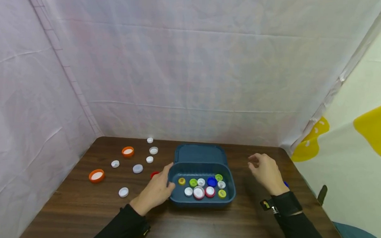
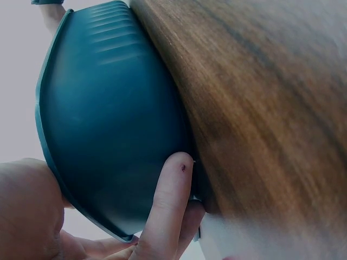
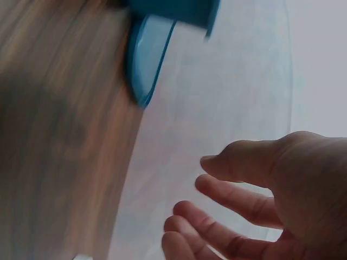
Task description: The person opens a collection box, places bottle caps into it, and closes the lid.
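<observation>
A dark blue-green plastic box [image 1: 203, 202] with its lid [image 1: 200, 153] swung back stands on the table, holding several bottle caps in white, blue, green, yellow and red-rimmed white. My left hand [image 1: 156, 190] grips the box's left side. In the left wrist view its fingers [image 2: 171, 200] lie along the box's outer wall [image 2: 114, 119], low by the tabletop. To the right of the box, my right hand [image 1: 266, 172] hovers over the table with loosely bent fingers and nothing in them. The right wrist view shows its thumb [image 3: 244, 160] apart from the other fingers.
Left of the box lie several loose caps, among them an orange-rimmed one [image 1: 96, 176], another orange-rimmed one [image 1: 128, 151], and a white one [image 1: 123, 192]. A red cap [image 1: 154, 174] peeks out behind my left hand, a blue cap [image 1: 286, 184] beside my right wrist. White sheeting [image 1: 189, 80] encloses the table [image 1: 70, 203].
</observation>
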Demonstrator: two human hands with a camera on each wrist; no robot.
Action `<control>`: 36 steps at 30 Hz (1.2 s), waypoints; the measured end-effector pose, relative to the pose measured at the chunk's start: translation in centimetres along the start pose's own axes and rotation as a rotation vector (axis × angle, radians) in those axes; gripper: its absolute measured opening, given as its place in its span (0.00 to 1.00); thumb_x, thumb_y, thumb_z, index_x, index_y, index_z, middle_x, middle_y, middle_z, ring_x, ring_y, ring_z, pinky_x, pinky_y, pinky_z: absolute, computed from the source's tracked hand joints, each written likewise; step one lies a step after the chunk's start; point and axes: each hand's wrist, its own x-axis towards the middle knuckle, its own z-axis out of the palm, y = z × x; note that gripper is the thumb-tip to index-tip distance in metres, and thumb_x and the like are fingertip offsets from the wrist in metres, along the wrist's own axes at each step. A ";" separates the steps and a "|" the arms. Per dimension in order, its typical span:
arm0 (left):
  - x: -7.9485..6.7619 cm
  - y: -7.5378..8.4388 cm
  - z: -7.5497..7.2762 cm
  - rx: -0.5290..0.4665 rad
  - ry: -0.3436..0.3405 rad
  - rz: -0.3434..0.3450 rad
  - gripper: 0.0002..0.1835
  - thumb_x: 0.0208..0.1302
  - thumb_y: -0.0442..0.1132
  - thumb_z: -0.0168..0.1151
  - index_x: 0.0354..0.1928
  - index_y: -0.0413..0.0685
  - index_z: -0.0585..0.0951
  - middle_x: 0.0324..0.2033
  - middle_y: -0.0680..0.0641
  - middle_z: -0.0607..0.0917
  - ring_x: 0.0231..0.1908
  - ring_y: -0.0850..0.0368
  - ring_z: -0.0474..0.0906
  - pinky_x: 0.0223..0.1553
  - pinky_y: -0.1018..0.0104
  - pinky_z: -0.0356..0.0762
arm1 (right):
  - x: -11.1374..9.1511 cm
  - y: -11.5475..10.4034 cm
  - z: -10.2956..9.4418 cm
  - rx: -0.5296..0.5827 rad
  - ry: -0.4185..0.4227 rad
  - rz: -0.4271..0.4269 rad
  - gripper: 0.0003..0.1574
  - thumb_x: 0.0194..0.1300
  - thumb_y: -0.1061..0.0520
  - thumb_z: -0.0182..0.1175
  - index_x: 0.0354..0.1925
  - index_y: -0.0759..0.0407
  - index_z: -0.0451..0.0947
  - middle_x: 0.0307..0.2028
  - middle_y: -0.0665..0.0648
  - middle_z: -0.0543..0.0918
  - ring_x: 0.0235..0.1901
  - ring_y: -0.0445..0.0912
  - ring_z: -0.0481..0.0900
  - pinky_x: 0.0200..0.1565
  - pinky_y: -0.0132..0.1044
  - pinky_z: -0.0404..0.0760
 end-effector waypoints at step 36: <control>0.0 0.1 0.0 0.003 -0.009 -0.021 0.42 0.79 0.33 0.67 0.90 0.41 0.63 0.69 0.35 0.86 0.47 0.52 0.88 0.55 0.50 0.90 | -2.1 9.2 -1.3 -0.131 -0.209 0.294 0.18 0.65 0.64 0.74 0.50 0.76 0.90 0.50 0.81 0.92 0.52 0.80 0.89 0.54 0.74 0.87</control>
